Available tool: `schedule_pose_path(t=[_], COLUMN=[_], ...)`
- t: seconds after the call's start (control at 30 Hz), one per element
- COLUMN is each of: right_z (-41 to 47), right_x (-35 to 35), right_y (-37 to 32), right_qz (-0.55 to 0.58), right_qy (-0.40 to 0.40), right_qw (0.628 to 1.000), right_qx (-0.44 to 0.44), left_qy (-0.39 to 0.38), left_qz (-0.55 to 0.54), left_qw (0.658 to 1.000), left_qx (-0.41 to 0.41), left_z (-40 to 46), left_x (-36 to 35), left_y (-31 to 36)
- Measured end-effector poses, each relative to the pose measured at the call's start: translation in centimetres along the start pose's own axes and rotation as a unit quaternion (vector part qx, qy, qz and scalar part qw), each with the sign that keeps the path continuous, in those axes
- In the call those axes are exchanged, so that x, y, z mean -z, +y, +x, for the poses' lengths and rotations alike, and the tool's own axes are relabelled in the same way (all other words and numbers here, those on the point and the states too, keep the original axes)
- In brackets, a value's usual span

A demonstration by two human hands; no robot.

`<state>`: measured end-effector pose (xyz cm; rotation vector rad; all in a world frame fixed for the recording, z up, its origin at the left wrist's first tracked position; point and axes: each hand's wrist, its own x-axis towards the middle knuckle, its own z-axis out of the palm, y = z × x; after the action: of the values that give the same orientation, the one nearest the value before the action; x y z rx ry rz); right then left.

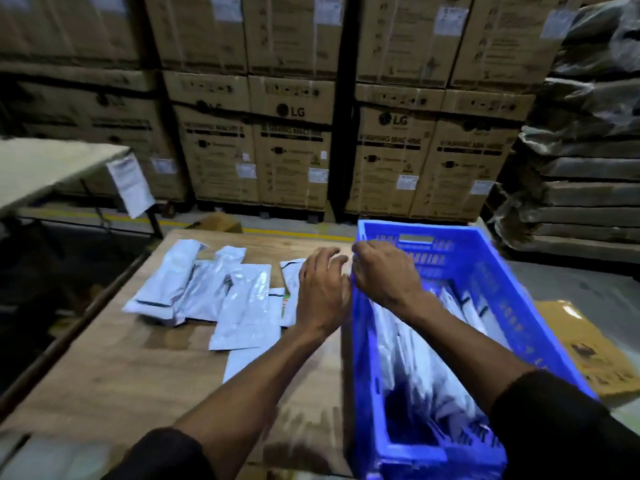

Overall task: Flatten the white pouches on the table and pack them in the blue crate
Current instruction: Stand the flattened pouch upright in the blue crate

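Note:
Several white pouches (221,292) lie in a loose, overlapping pile on the wooden table (104,362), left of the blue crate (540,341). More white pouches (415,358) stand packed on edge inside the crate. My left hand (322,292) hovers palm down with its fingers spread, over the right end of the pile and beside the crate's left wall; it holds nothing. My right hand (384,271) is at the crate's far left corner with its fingers curled. Nothing shows in its grip. The picture is blurred around both hands.
Tall stacks of cardboard appliance boxes (291,150) stand behind the table. A second table (52,168) with a hanging sheet is at the far left. Wrapped flat packs (581,188) are piled at the right, and a flat brown carton (585,351) lies beside the crate.

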<state>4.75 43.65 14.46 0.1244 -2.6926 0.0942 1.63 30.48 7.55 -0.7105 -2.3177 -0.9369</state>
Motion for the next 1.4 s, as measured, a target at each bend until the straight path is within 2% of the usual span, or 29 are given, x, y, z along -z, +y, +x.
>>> schedule_pose_path(t=[0.1, 0.2, 0.3, 0.43, 0.57, 0.7, 0.93, 1.17, 1.4], right_z=[1.8, 2.4, 1.0, -2.2, -3.5, -3.1, -0.4, 0.7, -3.7], right_x=[-2.1, -5.4, -10.0, -15.7, -19.0, -20.8, -24.1, -25.1, -20.9], right_y=[-4.3, -8.7, -12.4, -14.3, -14.6, -14.5, -13.0, -12.0, -11.9], right_qz=[-0.009, -0.010, -0.020, -0.010, 0.004, 0.010, 0.044, 0.037, 0.083], right_qy=[-0.037, -0.098, -0.172, -0.265, -0.326, -0.292, -0.265, -0.226, -0.116], right_qw=[0.999, 0.993, 0.983, 0.964, 0.942, 0.944, 0.927, 0.940, 0.961], right_qx=[0.036, 0.060, 0.067, 0.026, -0.078, -0.151, -0.262, -0.254, -0.237], left_qy=[-0.017, -0.118, -0.242, -0.320, -0.313, -0.301, -0.305, -0.285, -0.293], left_qz=[0.061, 0.152, 0.224, 0.263, 0.243, 0.229, 0.221, 0.216, 0.213], left_qw=[0.998, 0.977, 0.933, 0.899, 0.911, 0.921, 0.922, 0.929, 0.926], left_qx=[0.031, 0.091, 0.145, 0.145, 0.116, 0.088, 0.096, 0.093, 0.107], left_z=[-3.8, -9.7, -15.7, -20.6, -20.6, -20.3, -20.6, -21.1, -20.7], left_x=[2.7, 4.3, 5.8, 7.0, 7.2, 6.9, 6.5, 6.6, 7.1], left_y=[-6.8, -13.9, -19.8, -23.7, -24.5, -24.9, -25.3, -25.2, -25.0])
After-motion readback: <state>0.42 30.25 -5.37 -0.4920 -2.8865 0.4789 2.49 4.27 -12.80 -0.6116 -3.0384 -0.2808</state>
